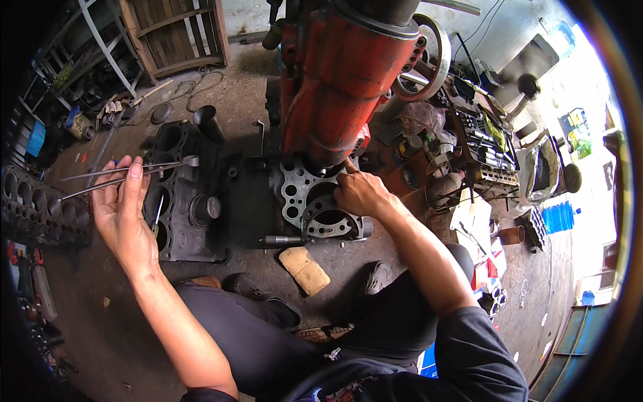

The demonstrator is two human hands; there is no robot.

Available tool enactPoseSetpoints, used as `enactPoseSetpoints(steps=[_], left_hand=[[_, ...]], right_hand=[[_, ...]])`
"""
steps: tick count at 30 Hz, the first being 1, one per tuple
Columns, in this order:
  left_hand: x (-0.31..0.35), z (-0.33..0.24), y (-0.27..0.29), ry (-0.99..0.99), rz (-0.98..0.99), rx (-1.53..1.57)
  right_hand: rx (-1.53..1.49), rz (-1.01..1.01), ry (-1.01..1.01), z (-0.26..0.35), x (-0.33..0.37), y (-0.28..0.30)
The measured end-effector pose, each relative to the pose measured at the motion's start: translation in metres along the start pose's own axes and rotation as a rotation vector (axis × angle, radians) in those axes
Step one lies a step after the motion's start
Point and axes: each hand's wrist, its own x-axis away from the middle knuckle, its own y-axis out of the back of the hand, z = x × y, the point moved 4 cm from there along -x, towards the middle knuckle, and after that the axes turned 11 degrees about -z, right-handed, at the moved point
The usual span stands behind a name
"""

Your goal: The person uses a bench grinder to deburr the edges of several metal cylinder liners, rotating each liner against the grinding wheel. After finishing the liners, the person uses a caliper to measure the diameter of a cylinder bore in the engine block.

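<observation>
My left hand (pixel 125 208) is raised over a dark engine block (pixel 184 251), its fingers closed round a slim two-legged metal caliper (pixel 144 169). The caliper's legs spread leftward from its thick joined end. My right hand (pixel 362 191) reaches to the foot of a red machine head (pixel 335 80). Its index finger points up against the spindle's lower end; the other fingers curl in and are partly hidden. Beneath is an engine block with a bright top face (pixel 291 191) and round bores. Across that face's near end lies a large outside micrometer (pixel 281 240).
A handwheel (pixel 439 60) sits right of the machine head. A yellowish sponge-like block (pixel 305 271) lies on the floor near my shoes. Another engine block (pixel 47 208) stands far left. To the right, a cluttered bench (pixel 485 144) holds tools. A metal cylinder sleeve (pixel 209 124) stands behind the dark block.
</observation>
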Motion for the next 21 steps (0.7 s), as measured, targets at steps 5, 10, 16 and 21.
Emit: enactPoseSetpoints(steps=[5, 10, 16, 21], left_hand=[[0.005, 0.001, -0.005, 0.007, 0.016, -0.013], [0.009, -0.003, -0.008, -0.021, 0.028, -0.024], [0.014, -0.006, -0.011, -0.073, 0.044, 0.004], [0.018, -0.009, -0.013, -0.094, 0.076, -0.023]], right_hand=[[-0.049, -0.006, 0.008, -0.005, -0.011, 0.002], [-0.093, -0.123, 0.035, 0.003, 0.004, 0.021], [-0.114, -0.153, 0.091, 0.028, 0.038, 0.023], [-0.09, -0.126, 0.154, 0.049, 0.031, 0.01]])
